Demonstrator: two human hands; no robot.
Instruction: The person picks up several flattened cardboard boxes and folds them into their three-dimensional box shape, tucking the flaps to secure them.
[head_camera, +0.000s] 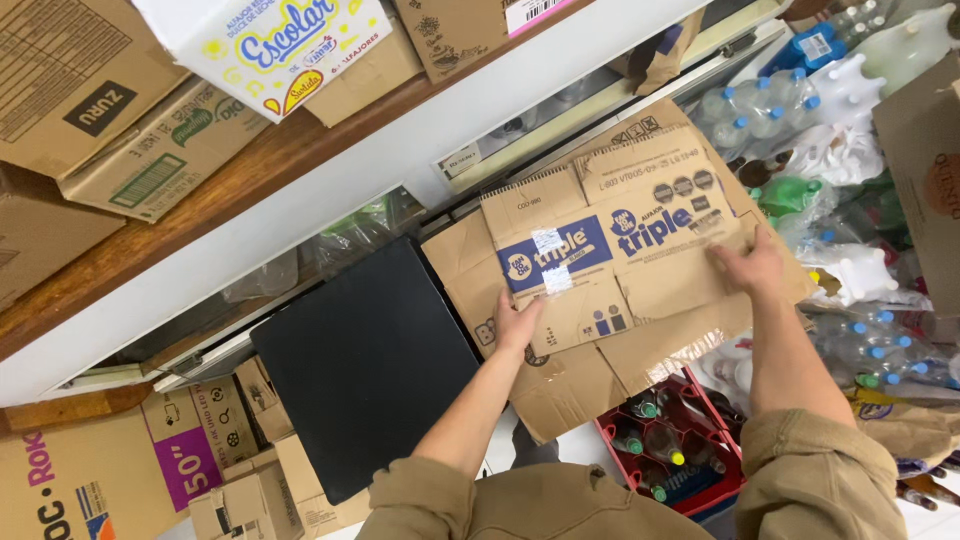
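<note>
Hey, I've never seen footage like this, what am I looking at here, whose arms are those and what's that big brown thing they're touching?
This is a single picture from a camera worn on a person's head, looking down at their own two bare hands, so the arms reach in from the bottom edge. There is no machine here.

Both hands rest on a flattened cardboard box, brown with a blue printed band. The left hand presses on its lower left part, and the right hand lies flat near its right side. Neither closes a grip around anything.

Beside the box lies a black flat panel. Below the box sits a red crate of bottles. To the right is a pile of clear plastic bottles. Across the top runs a wooden shelf holding more cardboard boxes.
</note>
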